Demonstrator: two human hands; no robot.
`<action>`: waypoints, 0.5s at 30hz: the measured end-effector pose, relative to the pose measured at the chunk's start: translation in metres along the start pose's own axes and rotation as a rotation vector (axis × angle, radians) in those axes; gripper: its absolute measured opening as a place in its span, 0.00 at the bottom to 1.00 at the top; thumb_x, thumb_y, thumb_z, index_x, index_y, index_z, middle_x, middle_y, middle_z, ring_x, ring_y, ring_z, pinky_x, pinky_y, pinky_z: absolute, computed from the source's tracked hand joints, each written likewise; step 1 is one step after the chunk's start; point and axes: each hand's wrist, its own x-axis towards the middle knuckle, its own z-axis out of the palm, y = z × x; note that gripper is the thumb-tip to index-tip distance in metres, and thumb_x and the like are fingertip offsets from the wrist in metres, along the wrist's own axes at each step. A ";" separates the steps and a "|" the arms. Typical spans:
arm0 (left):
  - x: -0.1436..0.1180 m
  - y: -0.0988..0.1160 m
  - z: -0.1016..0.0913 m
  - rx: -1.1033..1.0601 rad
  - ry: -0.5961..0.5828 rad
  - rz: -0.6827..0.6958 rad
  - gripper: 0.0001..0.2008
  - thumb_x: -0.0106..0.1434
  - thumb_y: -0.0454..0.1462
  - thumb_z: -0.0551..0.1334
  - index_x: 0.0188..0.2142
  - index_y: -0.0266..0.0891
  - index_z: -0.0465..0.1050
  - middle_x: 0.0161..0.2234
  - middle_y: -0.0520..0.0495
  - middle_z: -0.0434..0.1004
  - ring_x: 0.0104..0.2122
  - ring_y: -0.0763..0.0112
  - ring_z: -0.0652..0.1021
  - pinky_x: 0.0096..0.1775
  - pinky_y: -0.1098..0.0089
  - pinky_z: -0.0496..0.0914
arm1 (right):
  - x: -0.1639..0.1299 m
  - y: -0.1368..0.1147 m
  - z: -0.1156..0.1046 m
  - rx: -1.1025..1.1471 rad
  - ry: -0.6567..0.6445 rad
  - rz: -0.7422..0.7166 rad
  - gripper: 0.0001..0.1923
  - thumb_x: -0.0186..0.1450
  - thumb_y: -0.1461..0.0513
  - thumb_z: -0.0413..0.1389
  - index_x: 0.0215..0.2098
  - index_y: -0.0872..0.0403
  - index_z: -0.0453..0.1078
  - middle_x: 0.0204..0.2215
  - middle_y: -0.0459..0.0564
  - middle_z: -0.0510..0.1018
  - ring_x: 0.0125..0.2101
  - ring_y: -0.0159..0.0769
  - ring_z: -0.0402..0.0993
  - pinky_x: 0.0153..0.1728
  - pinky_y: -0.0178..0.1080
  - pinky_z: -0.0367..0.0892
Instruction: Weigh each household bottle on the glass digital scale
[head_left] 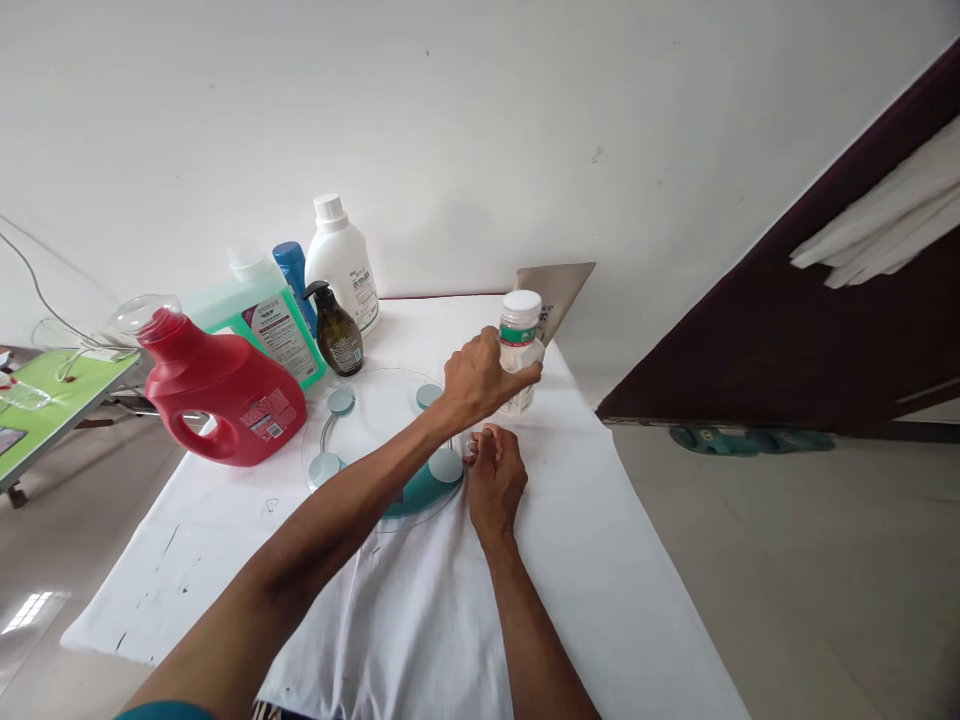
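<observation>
- White bottle point(519, 352): small, white cap, green band at neck. Stands on white cloth point(600, 560) at right edge of glass scale point(375, 420), just off platform. Upright; long axis vertical, cap up, label side away from cam as far as I can tell.
- Progress, judged: bottle gripped but base looks down on the cloth, or close to it; not on scale platform. Platform bare of bottles. Weighing or moving step appears begun, not done.
- Glass scale: round, clear, w/ four grey pads, flat on cloth, centre of table.
- Left hand point(480, 378): arm crosses over scale; fingers wrapped round bottle body from left side, thumb on near face. Closed on it.
- Right hand point(495, 478): rests on cloth at scale's right rim, fingers curled in loosely. Cannot tell if it holds anything.
- Others, back-left, untouched: red jug point(225, 400), green-blue detergent bottle point(262, 320), large white bottle point(341, 260), blue bottle point(294, 270), dark pump bottle point(337, 335). All upright.
</observation>
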 end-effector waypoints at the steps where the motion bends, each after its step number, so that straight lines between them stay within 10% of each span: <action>1: -0.001 -0.003 -0.011 -0.028 0.010 0.029 0.20 0.63 0.51 0.70 0.44 0.43 0.69 0.45 0.39 0.85 0.43 0.50 0.84 0.42 0.57 0.75 | 0.000 0.000 0.000 -0.002 0.006 -0.003 0.27 0.70 0.39 0.49 0.46 0.51 0.70 0.39 0.57 0.83 0.36 0.45 0.80 0.37 0.45 0.75; 9: -0.023 -0.044 -0.121 -0.127 0.167 0.195 0.13 0.63 0.43 0.71 0.42 0.41 0.73 0.37 0.48 0.82 0.40 0.60 0.80 0.44 0.61 0.73 | 0.000 -0.002 0.001 -0.042 0.036 -0.005 0.24 0.66 0.41 0.51 0.42 0.51 0.70 0.35 0.54 0.84 0.30 0.41 0.79 0.36 0.44 0.74; 15: -0.052 -0.096 -0.146 -0.149 0.153 0.121 0.12 0.61 0.39 0.74 0.39 0.41 0.73 0.36 0.48 0.78 0.46 0.56 0.79 0.47 0.62 0.72 | -0.001 0.002 0.004 -0.076 0.045 0.011 0.21 0.65 0.44 0.52 0.42 0.51 0.69 0.35 0.51 0.81 0.31 0.37 0.78 0.34 0.41 0.74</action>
